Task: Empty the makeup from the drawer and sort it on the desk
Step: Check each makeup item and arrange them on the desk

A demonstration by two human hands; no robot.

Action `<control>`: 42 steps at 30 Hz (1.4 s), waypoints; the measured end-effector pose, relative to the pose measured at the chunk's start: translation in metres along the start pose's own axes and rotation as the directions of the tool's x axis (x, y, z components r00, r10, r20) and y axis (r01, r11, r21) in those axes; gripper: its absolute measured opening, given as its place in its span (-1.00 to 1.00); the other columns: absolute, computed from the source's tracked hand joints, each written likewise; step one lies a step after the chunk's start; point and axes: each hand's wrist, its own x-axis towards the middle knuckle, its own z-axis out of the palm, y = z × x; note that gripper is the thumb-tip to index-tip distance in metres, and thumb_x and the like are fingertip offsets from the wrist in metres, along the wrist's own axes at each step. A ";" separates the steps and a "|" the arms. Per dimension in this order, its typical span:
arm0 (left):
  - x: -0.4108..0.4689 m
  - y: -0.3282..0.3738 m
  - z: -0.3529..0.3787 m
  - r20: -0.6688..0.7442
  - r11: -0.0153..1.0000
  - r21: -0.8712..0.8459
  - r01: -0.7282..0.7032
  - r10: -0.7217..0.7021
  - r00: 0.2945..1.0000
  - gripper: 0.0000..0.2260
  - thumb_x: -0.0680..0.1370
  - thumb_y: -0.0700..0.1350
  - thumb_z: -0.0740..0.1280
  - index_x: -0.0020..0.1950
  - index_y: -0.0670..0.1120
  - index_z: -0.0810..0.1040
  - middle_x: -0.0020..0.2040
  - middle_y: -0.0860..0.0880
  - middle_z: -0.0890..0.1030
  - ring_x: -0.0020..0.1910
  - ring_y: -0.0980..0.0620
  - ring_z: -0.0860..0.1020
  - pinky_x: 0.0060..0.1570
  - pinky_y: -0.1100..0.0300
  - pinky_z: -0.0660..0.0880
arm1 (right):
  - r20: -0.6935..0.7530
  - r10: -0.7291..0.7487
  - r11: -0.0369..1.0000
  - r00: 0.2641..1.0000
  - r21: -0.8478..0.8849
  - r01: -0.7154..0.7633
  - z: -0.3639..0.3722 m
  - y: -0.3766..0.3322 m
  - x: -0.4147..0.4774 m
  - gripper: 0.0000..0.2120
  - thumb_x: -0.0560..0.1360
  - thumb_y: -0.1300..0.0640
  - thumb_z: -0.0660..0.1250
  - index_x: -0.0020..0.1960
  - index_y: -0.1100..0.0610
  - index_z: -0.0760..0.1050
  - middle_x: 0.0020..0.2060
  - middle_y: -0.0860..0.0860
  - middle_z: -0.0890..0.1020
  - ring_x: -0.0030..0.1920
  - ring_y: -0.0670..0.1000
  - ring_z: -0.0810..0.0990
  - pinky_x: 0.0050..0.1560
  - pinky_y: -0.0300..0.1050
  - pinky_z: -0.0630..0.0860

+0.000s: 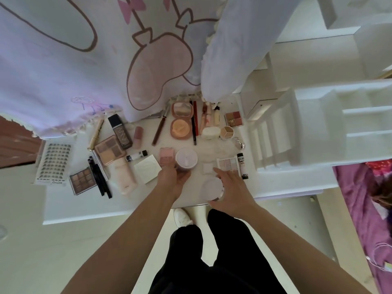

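Makeup jar [186, 158] in left hand [174, 179], white jar [212, 187] in right hand [232, 188].

Curtain: we see a pale lilac drape [53, 81] with a pink cartoon print.
Right: we note white shelving [318, 132] beside purple bedding [356, 198].
Floor [53, 251]: pale cream.

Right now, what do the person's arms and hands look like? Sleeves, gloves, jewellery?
Left hand and right hand are bare, no gloves; no rings, watch or bracelet show. The left forearm and right forearm are bare to the frame edge, no sleeves in view.
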 end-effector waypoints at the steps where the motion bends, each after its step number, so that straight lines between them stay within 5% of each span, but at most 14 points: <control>1: -0.002 0.002 0.000 -0.004 1.000 -0.010 -0.002 0.002 1.000 -0.83 0.67 -0.06 0.22 0.02 -0.16 0.47 -0.03 -0.17 0.53 -0.09 -0.11 0.55 0.06 -0.06 0.55 | 0.007 -0.016 0.999 1.000 -0.050 0.016 0.003 0.000 0.001 -0.09 0.31 -0.15 0.49 0.56 -0.01 0.16 0.31 -0.05 0.45 0.34 0.05 0.39 0.40 0.02 0.29; 9: 0.001 0.016 -0.019 0.088 0.983 0.186 0.009 -0.025 0.996 -0.63 0.66 0.12 0.19 0.21 -0.17 0.49 0.09 -0.17 0.55 0.05 -0.13 0.54 -0.03 -0.02 0.55 | -0.031 -0.042 0.994 0.999 -0.100 0.039 0.030 -0.012 0.006 -0.08 0.32 -0.15 0.50 0.56 0.01 0.15 0.35 -0.01 0.42 0.34 0.08 0.39 0.35 0.00 0.34; 12: -0.008 0.020 -0.031 0.061 0.910 0.376 -0.176 0.165 0.984 -0.74 0.65 0.07 0.24 0.09 -0.09 0.58 0.05 -0.12 0.60 0.01 -0.06 0.57 0.05 -0.07 0.57 | -0.095 -0.048 0.997 0.994 -0.060 0.042 0.041 -0.022 0.009 -0.10 0.31 -0.10 0.55 0.52 0.05 0.23 0.33 0.02 0.46 0.31 0.09 0.42 0.31 -0.02 0.37; 13: -0.010 0.020 -0.039 0.074 0.796 0.528 -0.295 0.303 0.950 -0.77 0.64 0.05 0.25 0.08 -0.07 0.60 0.05 -0.11 0.62 -0.01 -0.04 0.57 0.08 -0.08 0.56 | -0.127 -0.070 0.996 0.989 -0.057 0.063 0.044 -0.024 0.010 -0.14 0.29 -0.08 0.57 0.49 0.08 0.29 0.30 0.03 0.49 0.28 0.11 0.45 0.28 -0.01 0.40; 15: -0.007 0.019 -0.065 0.253 0.326 0.800 -0.504 0.580 0.775 -0.81 0.62 -0.03 0.29 0.14 -0.08 0.61 0.07 -0.10 0.60 -0.01 -0.06 0.58 0.11 -0.10 0.56 | -0.198 -0.146 0.988 0.969 -0.071 0.134 0.052 -0.029 0.012 -0.26 0.26 -0.05 0.59 0.36 0.11 0.40 0.21 0.05 0.54 0.20 0.14 0.53 0.20 0.00 0.48; 17: 0.000 0.017 -0.093 0.466 -0.097 0.833 -0.544 0.652 0.598 -0.78 0.56 -0.12 0.37 0.19 -0.14 0.60 0.17 -0.11 0.55 0.09 -0.14 0.55 0.11 -0.07 0.54 | -0.242 -0.203 0.978 0.949 -0.101 0.183 0.057 -0.035 0.014 -0.38 0.25 -0.04 0.58 0.22 0.11 0.45 0.16 0.06 0.57 0.13 0.15 0.56 0.12 0.03 0.53; 19: 0.006 0.017 -0.116 0.566 -0.300 0.812 -0.500 0.613 0.551 -0.69 0.49 -0.15 0.43 0.21 -0.15 0.58 0.26 -0.15 0.52 0.19 -0.23 0.48 0.09 -0.11 0.54 | -0.263 -0.225 0.968 0.938 -0.171 0.184 0.058 -0.041 0.016 -0.44 0.26 -0.06 0.57 0.15 0.09 0.45 0.16 0.07 0.58 0.12 0.15 0.56 0.06 0.04 0.52; 22: 0.009 0.021 -0.137 0.587 -0.442 0.805 -0.395 0.508 0.630 -0.58 0.47 -0.12 0.43 0.32 -0.08 0.48 0.45 -0.16 0.38 0.32 -0.26 0.39 0.14 -0.15 0.49 | -0.263 -0.188 0.959 0.946 -0.258 0.119 0.057 -0.045 0.019 -0.45 0.25 -0.10 0.56 0.13 0.07 0.47 0.18 0.06 0.60 0.13 0.15 0.56 0.05 0.03 0.48; 28: 0.014 0.024 -0.150 0.622 -0.511 0.770 -0.381 0.472 0.625 -0.57 0.47 -0.12 0.41 0.33 -0.05 0.46 0.49 -0.15 0.34 0.34 -0.23 0.41 0.11 -0.13 0.49 | -0.242 -0.193 0.935 0.951 -0.340 0.103 0.054 -0.053 0.021 -0.49 0.32 -0.16 0.50 0.15 0.07 0.49 0.23 0.07 0.57 0.15 0.15 0.54 0.08 0.05 0.46; 34: 0.017 0.029 -0.148 0.582 -0.421 0.813 -0.403 0.558 0.591 -0.77 0.44 -0.12 0.47 0.07 -0.05 0.57 0.28 -0.13 0.45 0.17 -0.22 0.50 0.03 -0.09 0.50 | -0.283 -0.262 0.920 0.923 -0.360 0.151 0.035 -0.081 0.055 -0.58 0.40 0.05 0.47 0.21 0.12 0.51 0.24 0.08 0.54 0.15 0.18 0.54 0.08 0.07 0.47; 42: 0.032 0.021 -0.141 0.519 -0.305 0.851 -0.429 0.619 0.589 -0.80 0.43 -0.14 0.50 -0.02 -0.07 0.54 0.39 -0.20 0.46 0.18 -0.29 0.51 -0.04 -0.05 0.57 | -0.255 -0.080 0.916 0.964 -0.399 -0.030 0.025 -0.085 0.093 -0.16 0.39 -0.20 0.41 0.51 0.14 0.18 0.32 0.12 0.45 0.27 0.19 0.42 0.25 0.09 0.33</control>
